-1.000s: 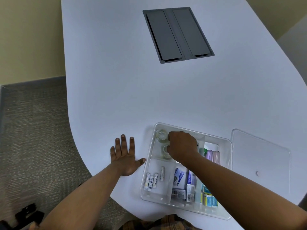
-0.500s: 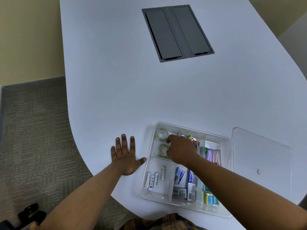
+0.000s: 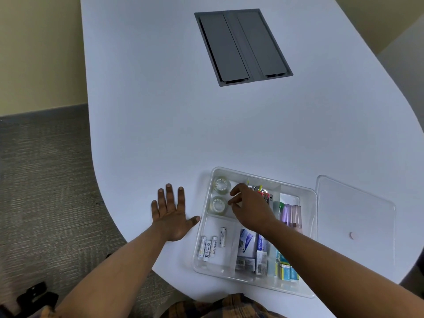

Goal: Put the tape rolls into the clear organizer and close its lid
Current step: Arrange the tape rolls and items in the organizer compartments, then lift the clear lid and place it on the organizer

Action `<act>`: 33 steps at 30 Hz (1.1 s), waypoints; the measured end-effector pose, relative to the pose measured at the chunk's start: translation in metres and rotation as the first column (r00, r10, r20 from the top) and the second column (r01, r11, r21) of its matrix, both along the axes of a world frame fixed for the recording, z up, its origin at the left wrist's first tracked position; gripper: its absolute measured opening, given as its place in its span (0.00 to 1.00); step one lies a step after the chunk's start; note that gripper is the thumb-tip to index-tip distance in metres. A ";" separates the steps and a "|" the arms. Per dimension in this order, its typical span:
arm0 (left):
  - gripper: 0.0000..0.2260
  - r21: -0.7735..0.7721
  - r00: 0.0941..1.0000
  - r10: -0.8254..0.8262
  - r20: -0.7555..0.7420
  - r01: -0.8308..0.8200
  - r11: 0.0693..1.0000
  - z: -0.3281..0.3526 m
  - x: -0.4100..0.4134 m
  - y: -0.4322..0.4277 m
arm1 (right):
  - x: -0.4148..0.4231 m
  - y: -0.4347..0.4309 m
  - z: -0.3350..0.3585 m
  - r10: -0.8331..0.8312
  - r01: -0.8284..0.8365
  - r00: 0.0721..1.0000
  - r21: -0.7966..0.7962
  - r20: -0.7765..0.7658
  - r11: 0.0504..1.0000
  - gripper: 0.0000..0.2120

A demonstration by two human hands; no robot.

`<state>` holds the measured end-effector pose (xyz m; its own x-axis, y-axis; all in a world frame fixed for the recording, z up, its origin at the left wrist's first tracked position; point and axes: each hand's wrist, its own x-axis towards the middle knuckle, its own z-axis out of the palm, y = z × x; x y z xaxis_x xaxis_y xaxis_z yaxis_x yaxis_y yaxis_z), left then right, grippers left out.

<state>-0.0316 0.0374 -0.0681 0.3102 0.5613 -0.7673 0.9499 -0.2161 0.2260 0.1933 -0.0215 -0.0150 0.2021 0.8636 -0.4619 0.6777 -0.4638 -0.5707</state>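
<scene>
The clear organizer (image 3: 298,189) sits on the white table near its front edge. Two clear tape rolls lie flat in its far left compartment: one at the back (image 3: 221,185), one in front of it (image 3: 217,204). My right hand (image 3: 250,207) hovers over the organizer just right of the rolls, fingers loosely apart and empty, fingertips close to the nearer roll. My left hand (image 3: 171,214) lies flat on the table left of the organizer, fingers spread. The clear lid (image 3: 355,216) lies flat on the table to the organizer's right.
Other compartments hold several batteries (image 3: 212,245), small boxes (image 3: 249,251), pastel tubes (image 3: 290,214) and clips (image 3: 260,189). A grey cable hatch (image 3: 242,45) is set into the table farther back. The table edge curves along the left, with carpet beyond.
My right hand has drawn back to the right and off the tape rolls, uncovering the nearer roll. The left hand has stayed flat on the table.
</scene>
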 end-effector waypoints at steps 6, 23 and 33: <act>0.42 0.026 0.999 0.015 0.033 -0.016 1.000 -0.003 -0.002 -0.002 | 0.000 -0.035 0.016 -0.071 0.067 0.997 0.142 0.018 0.988 0.16; 0.34 0.240 0.825 0.259 0.503 -0.421 0.875 0.027 0.013 -0.017 | 0.050 -0.124 0.063 -0.607 0.521 0.788 0.414 0.102 0.747 0.17; 0.27 0.356 0.595 -0.230 0.770 -0.101 0.929 0.100 0.141 -0.100 | 0.134 -0.228 0.007 -0.221 0.304 0.920 -0.234 0.324 0.923 0.60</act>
<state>0.1097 -0.0625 0.0319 0.7394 0.6725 0.0324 0.4074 -0.4852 0.7737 0.3270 -0.2492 -0.0075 0.5626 0.6080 -0.5603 0.6236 -0.7570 -0.1953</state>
